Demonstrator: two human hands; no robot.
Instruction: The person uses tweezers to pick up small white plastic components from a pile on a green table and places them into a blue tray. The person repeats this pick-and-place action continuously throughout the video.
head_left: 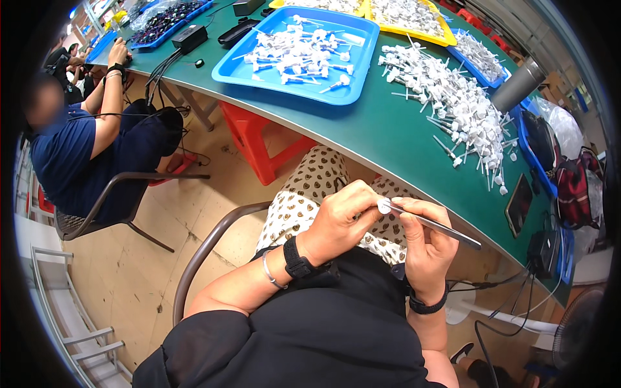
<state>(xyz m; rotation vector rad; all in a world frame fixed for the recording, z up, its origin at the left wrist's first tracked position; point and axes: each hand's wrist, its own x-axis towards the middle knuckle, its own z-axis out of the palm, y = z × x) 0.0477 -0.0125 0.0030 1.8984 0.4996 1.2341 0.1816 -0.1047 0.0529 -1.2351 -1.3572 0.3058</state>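
Above my lap, my left hand (pixel 343 216) pinches a small white plastic piece (pixel 383 206) with a round end; the rest of it is hidden by my fingers. My right hand (pixel 428 249) grips a slim silver metal tool that looks like tweezers (pixel 453 233). Its tip meets the white piece, and its back end sticks out to the right past my fingers. Both hands are close together, just off the table's near edge. On the table beyond lies a loose heap of white plastic parts with thin stems (pixel 453 100).
A blue tray (pixel 352 90) of similar parts stands on the green table (pixel 362 132). Yellow trays (pixel 446 37) and another blue tray lie farther back. Rightward are a grey cylinder (pixel 519 84), a phone (pixel 519 205) and bags. A co-worker (pixel 84 139) sits at left, near a red stool (pixel 252 139).
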